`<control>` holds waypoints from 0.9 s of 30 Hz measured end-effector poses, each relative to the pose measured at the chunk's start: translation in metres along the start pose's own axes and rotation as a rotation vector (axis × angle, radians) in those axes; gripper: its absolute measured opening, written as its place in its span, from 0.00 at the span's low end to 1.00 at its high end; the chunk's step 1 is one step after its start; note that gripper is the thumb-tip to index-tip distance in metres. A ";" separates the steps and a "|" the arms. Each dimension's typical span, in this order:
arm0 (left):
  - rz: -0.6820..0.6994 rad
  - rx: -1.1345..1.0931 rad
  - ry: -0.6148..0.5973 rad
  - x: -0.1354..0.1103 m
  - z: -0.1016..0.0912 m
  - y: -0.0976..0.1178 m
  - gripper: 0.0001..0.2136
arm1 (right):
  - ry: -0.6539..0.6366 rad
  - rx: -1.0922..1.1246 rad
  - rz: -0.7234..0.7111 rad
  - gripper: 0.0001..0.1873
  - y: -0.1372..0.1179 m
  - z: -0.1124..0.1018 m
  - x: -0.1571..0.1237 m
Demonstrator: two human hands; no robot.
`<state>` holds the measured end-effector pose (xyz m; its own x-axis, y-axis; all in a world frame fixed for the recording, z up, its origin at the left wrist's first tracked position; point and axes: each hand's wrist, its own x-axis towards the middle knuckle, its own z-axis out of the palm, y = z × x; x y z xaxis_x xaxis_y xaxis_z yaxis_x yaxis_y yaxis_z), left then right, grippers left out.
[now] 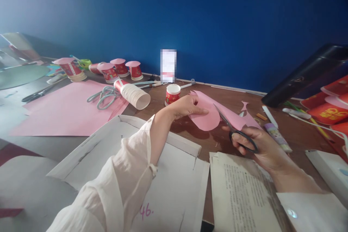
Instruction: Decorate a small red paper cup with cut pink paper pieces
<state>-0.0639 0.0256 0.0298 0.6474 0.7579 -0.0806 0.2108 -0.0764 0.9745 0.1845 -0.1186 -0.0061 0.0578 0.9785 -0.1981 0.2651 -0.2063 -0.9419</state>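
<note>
My left hand point(185, 107) pinches a piece of pink paper point(208, 116) with a rounded cut edge and holds it above the brown table point(190, 136). My right hand point(258, 146) grips black-handled scissors point(233, 130), whose blades cut into the paper's right side. A glue stick point(277, 137) lies just right of my right hand. A red paper cup point(172, 94) stands behind my left hand.
A large pink sheet point(67, 110) lies at the left with a stack of paper cups point(132, 94) on its side and grey scissors point(104, 96). Several red cups with pink lids point(121, 67) line the blue wall. A flattened white box point(168, 181) and printed pages point(244, 195) lie near me.
</note>
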 end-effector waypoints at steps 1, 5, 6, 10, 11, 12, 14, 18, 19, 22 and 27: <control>0.002 0.001 -0.003 0.000 0.000 0.000 0.16 | -0.007 0.003 0.016 0.19 0.000 0.000 0.000; 0.002 0.003 -0.005 0.000 0.000 -0.001 0.16 | -0.025 0.023 0.041 0.19 0.001 -0.001 0.000; 0.002 0.000 -0.007 0.000 -0.001 -0.001 0.16 | -0.024 0.024 0.038 0.19 0.001 -0.001 0.001; 0.004 -0.004 -0.015 0.000 -0.001 -0.001 0.16 | -0.031 0.032 0.018 0.18 0.001 -0.002 0.000; 0.003 -0.002 -0.018 0.000 -0.001 -0.001 0.16 | -0.035 0.035 0.009 0.18 0.001 -0.001 0.000; 0.001 0.002 -0.020 0.000 -0.002 -0.001 0.16 | -0.040 0.040 0.000 0.18 0.000 -0.001 -0.001; -0.001 0.005 -0.022 0.000 -0.002 0.000 0.16 | -0.047 0.049 -0.011 0.19 -0.002 -0.001 -0.002; 0.000 0.004 -0.020 -0.001 -0.001 0.000 0.16 | -0.055 0.069 -0.021 0.21 -0.005 -0.001 -0.003; 0.001 0.003 -0.021 -0.001 -0.001 0.000 0.16 | -0.053 0.071 -0.021 0.21 -0.005 -0.001 -0.003; 0.004 0.009 -0.020 -0.001 -0.001 0.000 0.17 | -0.046 0.059 -0.006 0.20 -0.005 -0.001 -0.002; -0.004 0.031 -0.022 0.000 -0.002 -0.001 0.17 | -0.039 0.040 0.018 0.20 -0.004 -0.001 -0.002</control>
<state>-0.0656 0.0270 0.0292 0.6621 0.7440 -0.0897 0.2360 -0.0935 0.9672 0.1846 -0.1192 -0.0014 0.0245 0.9741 -0.2250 0.2257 -0.2246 -0.9479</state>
